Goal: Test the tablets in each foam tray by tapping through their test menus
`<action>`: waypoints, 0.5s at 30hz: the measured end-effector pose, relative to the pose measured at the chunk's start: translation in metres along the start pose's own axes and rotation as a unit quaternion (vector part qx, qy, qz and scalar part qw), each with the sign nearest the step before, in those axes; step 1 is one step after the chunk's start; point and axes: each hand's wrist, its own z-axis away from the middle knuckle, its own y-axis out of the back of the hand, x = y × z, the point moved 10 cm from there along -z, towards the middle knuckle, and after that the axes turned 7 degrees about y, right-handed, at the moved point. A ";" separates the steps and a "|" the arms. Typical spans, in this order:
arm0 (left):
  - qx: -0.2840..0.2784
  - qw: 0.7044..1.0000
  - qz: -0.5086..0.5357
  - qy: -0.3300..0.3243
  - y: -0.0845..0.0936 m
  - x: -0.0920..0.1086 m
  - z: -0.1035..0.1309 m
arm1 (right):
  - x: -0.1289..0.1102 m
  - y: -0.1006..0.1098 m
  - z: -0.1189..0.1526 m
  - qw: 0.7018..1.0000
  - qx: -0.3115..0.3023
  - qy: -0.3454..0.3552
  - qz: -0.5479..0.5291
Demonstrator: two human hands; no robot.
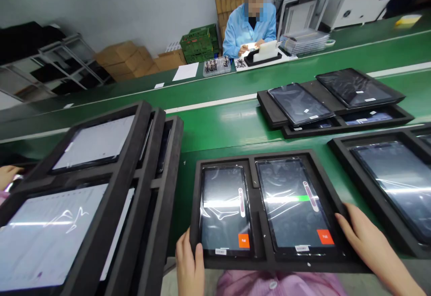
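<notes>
My left hand grips the lower left corner of a black foam tray, its thumb over the rim. The tray's right side is held by my right hand. Two tablets lie in the tray's compartments, a left tablet and a right tablet. Both screens are dark and lit, each with a small orange-red box at the lower right and a pill-shaped slider. A white label sits at the bottom of each tablet.
Stacked foam trays with tablets stand at the left, another person's hand beyond them. More trays lie at the right and back right. Across the green belt sits a person in blue.
</notes>
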 end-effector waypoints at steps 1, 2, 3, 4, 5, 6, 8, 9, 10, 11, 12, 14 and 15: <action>0.006 1.000 0.004 0.001 -0.003 -0.002 -0.001 | 0.001 -0.003 -0.002 1.000 0.001 0.000 -0.007; 0.014 1.000 0.005 -0.003 -0.004 -0.001 -0.005 | 0.001 -0.005 -0.005 1.000 0.002 -0.001 -0.013; 0.021 1.000 0.005 -0.009 -0.005 0.001 -0.010 | 0.000 -0.007 -0.010 1.000 0.004 -0.002 -0.021; 0.020 1.000 0.003 -0.015 -0.006 0.004 -0.016 | -0.004 -0.007 -0.014 1.000 0.005 0.004 -0.028; 0.012 1.000 0.002 -0.017 -0.009 0.006 -0.022 | -0.011 -0.005 -0.018 1.000 0.007 0.014 -0.027; -0.003 1.000 0.003 -0.012 -0.011 0.006 -0.028 | -0.020 -0.001 -0.020 0.999 0.015 0.025 -0.012; -0.038 0.999 0.013 0.007 -0.017 0.005 -0.037 | -0.045 0.015 -0.018 0.996 0.057 0.046 0.047; -0.052 0.998 0.020 0.019 -0.019 0.004 -0.040 | -0.061 0.024 -0.014 0.992 0.086 0.060 0.073; -0.060 0.997 0.027 0.028 -0.020 0.003 -0.042 | -0.079 0.032 -0.009 0.986 0.114 0.081 0.088; -0.061 0.997 0.033 0.034 -0.020 0.003 -0.043 | -0.100 0.035 -0.003 0.981 0.127 0.116 0.086; -0.056 0.997 0.037 0.037 -0.019 0.004 -0.044 | -0.121 0.036 0.002 0.975 0.131 0.162 0.071; -0.037 0.998 0.040 0.037 -0.015 0.008 -0.044 | -0.159 0.029 0.012 0.957 0.117 0.262 0.036; -0.031 0.998 0.041 0.036 -0.015 0.009 -0.044 | -0.173 0.023 0.015 0.948 0.102 0.300 0.026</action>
